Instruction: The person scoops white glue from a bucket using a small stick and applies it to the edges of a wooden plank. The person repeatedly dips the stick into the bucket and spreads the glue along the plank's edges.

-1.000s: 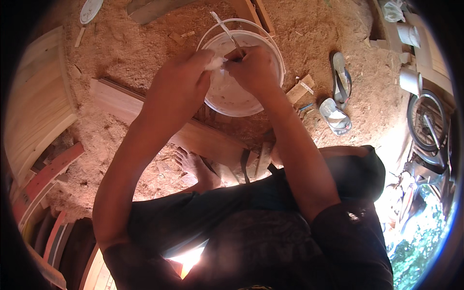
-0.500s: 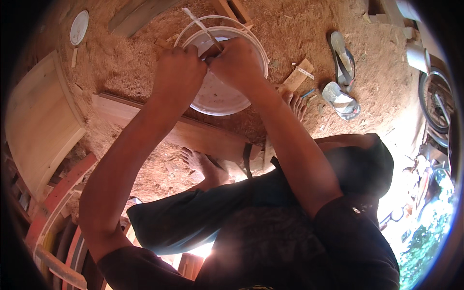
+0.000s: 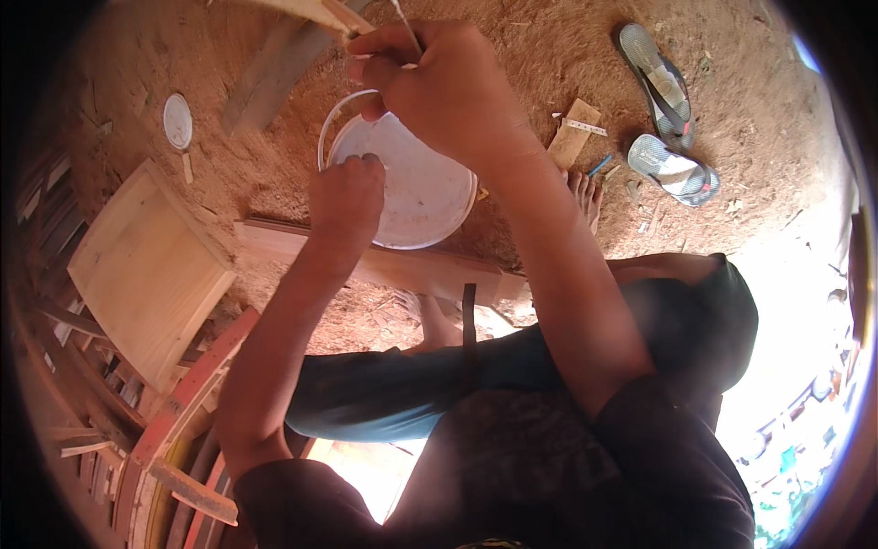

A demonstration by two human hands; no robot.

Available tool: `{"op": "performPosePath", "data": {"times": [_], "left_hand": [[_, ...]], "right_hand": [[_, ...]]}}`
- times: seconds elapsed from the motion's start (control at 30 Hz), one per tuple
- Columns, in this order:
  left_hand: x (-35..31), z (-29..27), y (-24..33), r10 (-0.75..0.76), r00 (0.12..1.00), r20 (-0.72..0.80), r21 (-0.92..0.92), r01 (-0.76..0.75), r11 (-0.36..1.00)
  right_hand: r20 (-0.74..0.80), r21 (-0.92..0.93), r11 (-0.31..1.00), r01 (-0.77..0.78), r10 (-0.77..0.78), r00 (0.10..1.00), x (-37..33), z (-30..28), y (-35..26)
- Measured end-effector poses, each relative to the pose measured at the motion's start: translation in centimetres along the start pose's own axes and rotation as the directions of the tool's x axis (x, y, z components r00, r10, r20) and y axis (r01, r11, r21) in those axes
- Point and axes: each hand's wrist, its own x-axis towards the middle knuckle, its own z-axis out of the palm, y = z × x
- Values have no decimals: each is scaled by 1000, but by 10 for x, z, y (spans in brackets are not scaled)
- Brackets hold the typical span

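My right hand [image 3: 448,87] is raised over the far side of a white plastic bucket [image 3: 425,206]. Its fingers are closed round a thin stick [image 3: 405,20], whose upper end runs out past the frame's top edge. Just beyond those fingertips is a piece of wood [image 3: 337,16]; whether they touch it I cannot tell. My left hand [image 3: 347,197] is closed in a fist at the bucket's left rim, and the inside of its grip is hidden. The bucket's thin wire-like handle [image 3: 325,128] arches up behind that hand.
A reddish plank [image 3: 393,270] lies between the bucket and my legs. Sandals [image 3: 672,169] and a small wood block [image 3: 574,128] are to the right. At left are a round white lid [image 3: 177,121], a pale wooden panel [image 3: 151,274] and a curved red wooden piece [image 3: 197,389].
My right hand has moved up and away from my left hand, taking the stick along. My left hand has lowered along the bucket's left side. The view has shifted.
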Motion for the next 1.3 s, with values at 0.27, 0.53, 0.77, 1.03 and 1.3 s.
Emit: {"op": "performPosePath", "data": {"times": [0.27, 0.53, 0.77, 1.03, 1.3], "left_hand": [[-11, 0, 14, -100, 988, 118, -207, 123, 971], [-13, 6, 15, -95, 988, 122, -296, 127, 947], [-11, 11, 4, 24, 988, -150, -254, -62, 965], [-5, 16, 15, -38, 999, 22, -516, 44, 856], [-24, 12, 35, -57, 990, 132, -614, 127, 779]], "right_hand": [[-40, 174, 983, -63, 71, 997, 22, -37, -13], [-78, 158, 987, 18, -5, 997, 42, -33, -5], [-119, 103, 995, 8, 5, 993, 48, -41, -8], [-234, 198, 978, 69, -21, 972, 54, -32, 6], [-208, 141, 990, 31, -1, 978, 53, -30, 0]]}}
